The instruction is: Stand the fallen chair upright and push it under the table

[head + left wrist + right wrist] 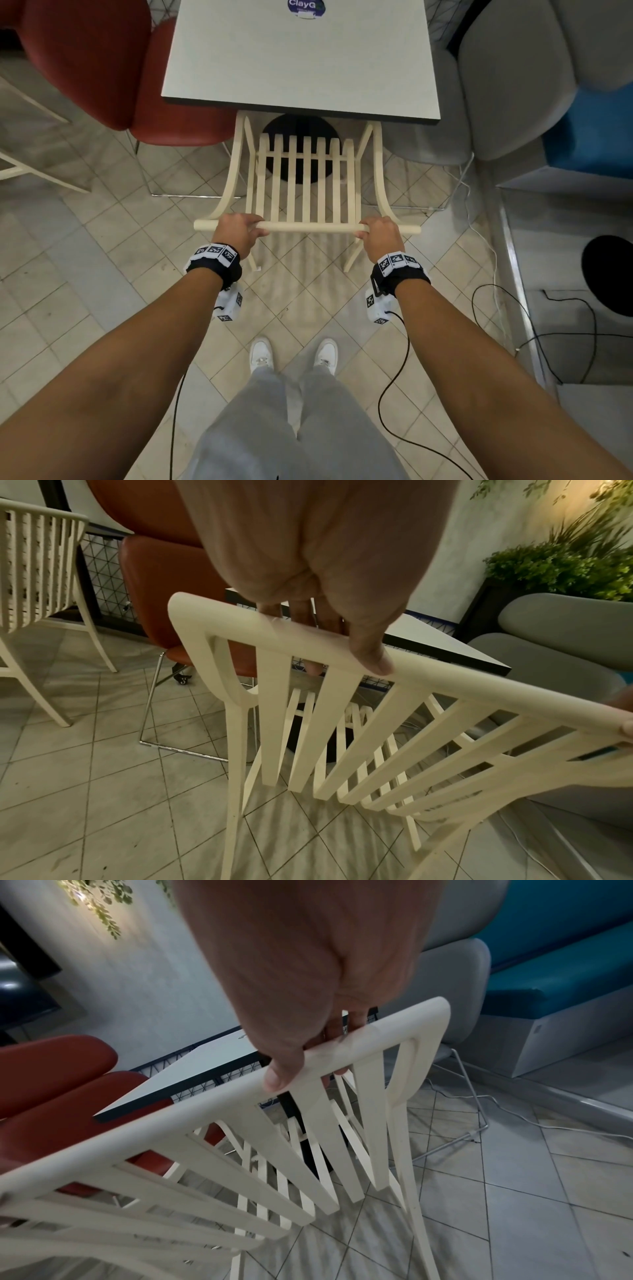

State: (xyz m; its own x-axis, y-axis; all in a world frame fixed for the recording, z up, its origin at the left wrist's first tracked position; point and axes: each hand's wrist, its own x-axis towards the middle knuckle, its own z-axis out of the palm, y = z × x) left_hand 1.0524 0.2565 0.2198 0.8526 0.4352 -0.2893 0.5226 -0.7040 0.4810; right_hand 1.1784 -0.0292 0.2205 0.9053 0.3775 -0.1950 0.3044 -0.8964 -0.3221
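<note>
The fingers [301, 615] of the left hand [236, 231] are curled over the top rail [308, 227] of the cream slatted chair [305, 178], with the thumb [368, 653] laid along the near face of the rail; the rail is gripped near its left end. The right hand [380, 233] is wrapped round the same rail near its right end, its thumb [284, 1072] pressed on the near face and its fingers hooked behind. The chair is held upright on the tiled floor [102, 274], its front edge tucked just under the near edge of the white table [301, 61], while its back and rear legs are seen outside the table. A red chair [102, 68] is placed to the left of the table and a grey chair [513, 85] to the right. Black cables [394, 394] are trailed from the wrist cameras across the floor.
</note>
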